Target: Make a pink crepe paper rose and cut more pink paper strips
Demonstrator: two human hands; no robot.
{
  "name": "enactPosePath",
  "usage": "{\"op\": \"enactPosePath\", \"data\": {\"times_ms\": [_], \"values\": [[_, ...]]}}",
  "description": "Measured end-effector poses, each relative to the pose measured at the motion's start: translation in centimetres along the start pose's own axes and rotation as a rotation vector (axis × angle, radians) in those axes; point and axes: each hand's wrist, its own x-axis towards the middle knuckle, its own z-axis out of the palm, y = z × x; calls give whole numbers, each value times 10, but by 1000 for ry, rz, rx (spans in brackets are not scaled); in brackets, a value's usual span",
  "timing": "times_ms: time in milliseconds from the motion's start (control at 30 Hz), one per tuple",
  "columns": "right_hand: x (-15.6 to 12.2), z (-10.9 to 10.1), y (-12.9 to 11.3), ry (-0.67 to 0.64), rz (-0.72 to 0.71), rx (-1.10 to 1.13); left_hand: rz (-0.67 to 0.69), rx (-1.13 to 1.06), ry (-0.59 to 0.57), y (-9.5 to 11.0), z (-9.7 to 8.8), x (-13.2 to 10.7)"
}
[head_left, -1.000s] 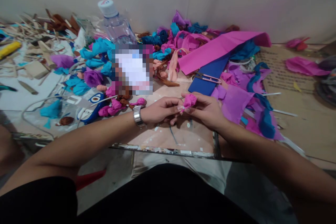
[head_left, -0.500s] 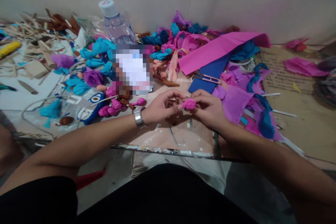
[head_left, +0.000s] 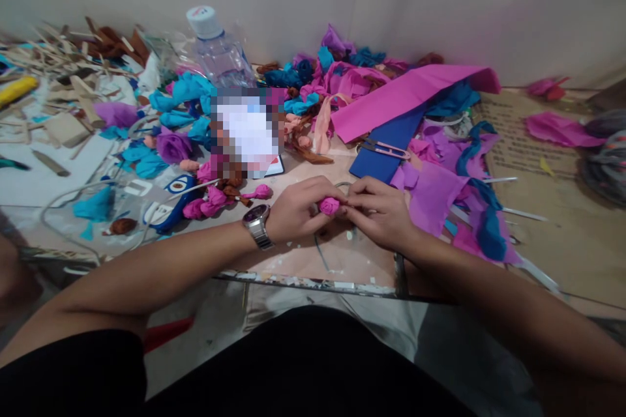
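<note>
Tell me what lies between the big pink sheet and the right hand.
In the head view, a dark blue paper sheet lies there, a small metal tool on it.

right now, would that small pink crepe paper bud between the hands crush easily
Probably: the small pink crepe paper bud is thin rolled paper, likely light and crushable. Rounded, pinched between left hand and right hand, it might roll if dropped.

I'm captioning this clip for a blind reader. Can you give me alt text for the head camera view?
The left hand, wearing a wristwatch, and the right hand pinch a small pink paper bud between their fingers over a cluttered worktop. Behind lie heaps of pink, purple and blue paper scraps, a water bottle and wooden sticks.
</note>
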Motion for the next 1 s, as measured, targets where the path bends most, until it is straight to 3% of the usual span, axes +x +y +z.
{"op": "enactPosePath", "data": {"times_ms": [367,633,733,900,1000], "values": [[2,-1,10,-56,347,378,53,-45,-76,-1,-3,0],[3,-4,16,-148,372,483,107,-103,-204,-5,-7,2],[4,-4,14,-152,392,473,-17,-150,-171,-3,-6,2],[5,-1,10,6,379,440,-424,-296,0,-2,-2,-2],[4,0,10,35,369,418,-546,-388,60,-3,1,-2]]}}
